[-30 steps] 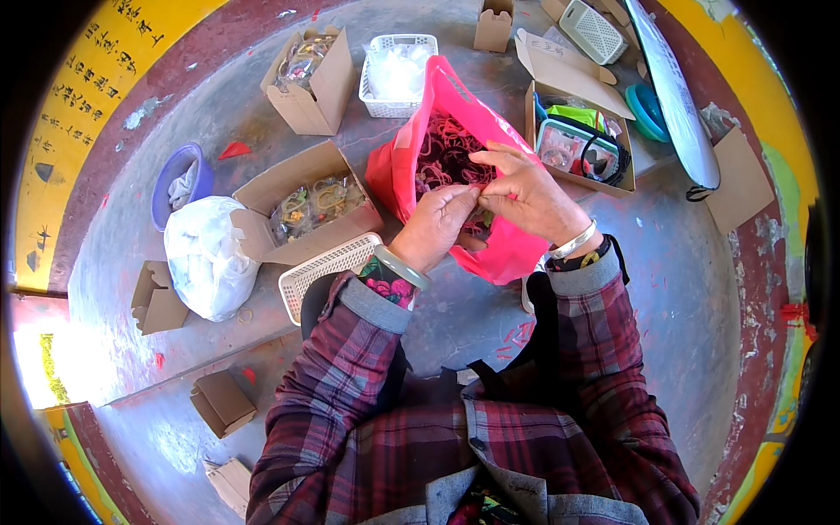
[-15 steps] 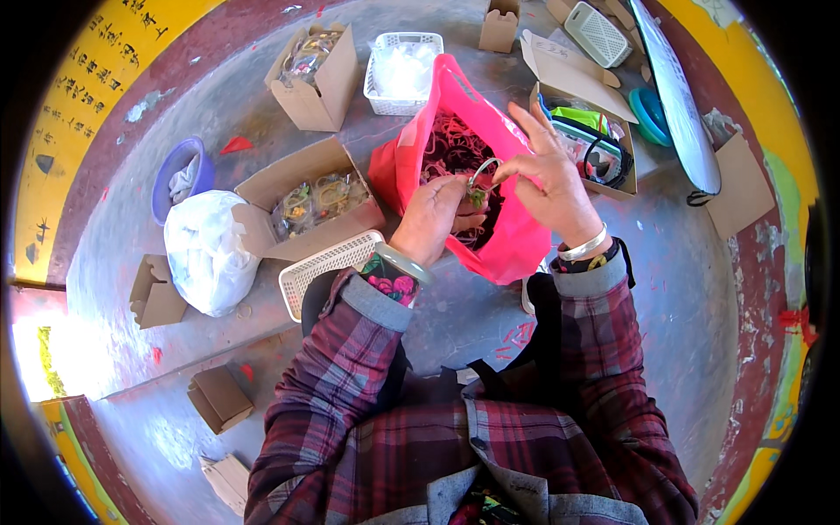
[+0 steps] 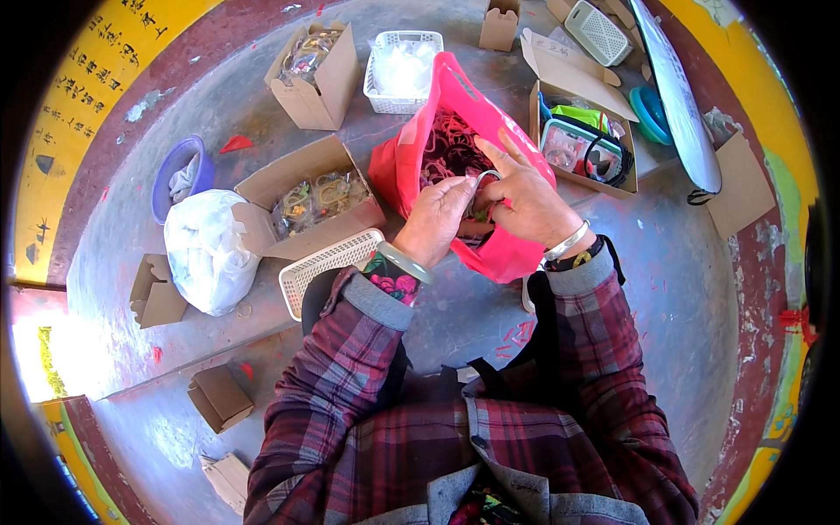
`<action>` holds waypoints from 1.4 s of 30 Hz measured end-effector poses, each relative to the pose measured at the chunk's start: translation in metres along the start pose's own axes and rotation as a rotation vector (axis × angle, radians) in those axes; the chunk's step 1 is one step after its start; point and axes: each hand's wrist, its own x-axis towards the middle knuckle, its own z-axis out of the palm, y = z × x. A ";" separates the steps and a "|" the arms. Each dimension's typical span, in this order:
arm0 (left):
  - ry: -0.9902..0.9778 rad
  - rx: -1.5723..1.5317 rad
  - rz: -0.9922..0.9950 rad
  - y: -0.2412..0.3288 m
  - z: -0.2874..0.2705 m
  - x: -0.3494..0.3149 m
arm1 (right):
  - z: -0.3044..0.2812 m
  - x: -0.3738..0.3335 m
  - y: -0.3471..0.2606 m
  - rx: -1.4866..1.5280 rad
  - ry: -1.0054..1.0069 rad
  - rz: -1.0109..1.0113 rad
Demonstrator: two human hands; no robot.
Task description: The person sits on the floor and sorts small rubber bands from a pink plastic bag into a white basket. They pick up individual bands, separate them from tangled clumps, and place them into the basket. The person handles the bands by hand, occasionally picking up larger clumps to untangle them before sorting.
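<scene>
Fingers (image 3: 453,193) of the left hand (image 3: 428,227) pinch a pale loop (image 3: 487,172) over the open mouth of a pink bag (image 3: 499,261), as I watch from afar; the right hand (image 3: 535,208) bends in at the loop's right side, its grip too hidden for me to tell. Dark red and pink strands (image 3: 451,140) lie inside the bag. I judge this piece unfinished, held up and not yet set down. Clear packets (image 3: 328,194) already sit in a cardboard box (image 3: 341,227) on the floor (image 3: 455,328) to the left; how many pieces are left I cannot count.
</scene>
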 end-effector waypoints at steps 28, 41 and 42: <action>0.017 0.215 0.006 0.004 0.008 -0.002 | -0.002 -0.002 0.001 0.028 -0.007 0.042; -0.052 0.251 -0.005 -0.007 0.004 0.000 | 0.004 -0.003 0.007 0.018 -0.100 -0.012; -0.047 0.225 -0.006 -0.007 0.004 0.000 | 0.005 -0.002 0.007 0.044 -0.109 -0.024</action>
